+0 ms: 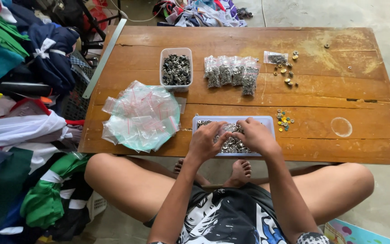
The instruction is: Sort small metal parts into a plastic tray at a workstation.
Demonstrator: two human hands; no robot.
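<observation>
A shallow clear tray (pixel 267 121) of small silver metal pieces sits at the near edge of a low wooden table (pixel 339 95). My left hand (pixel 206 141) and my right hand (pixel 256 134) both rest over the tray, fingers curled down among the pieces. A small clear bag seems pinched between the fingertips, but the grip is too small to tell. A heap of empty clear zip bags with red strips (pixel 141 115) lies left of the tray.
A clear tub of dark metal pieces (pixel 176 68) stands at the back. Next to it lie several filled bags (pixel 232 72). Loose coloured buttons (pixel 285 120) and brass pieces (pixel 287 68) lie to the right. Piled clothes (pixel 19 113) crowd the left side.
</observation>
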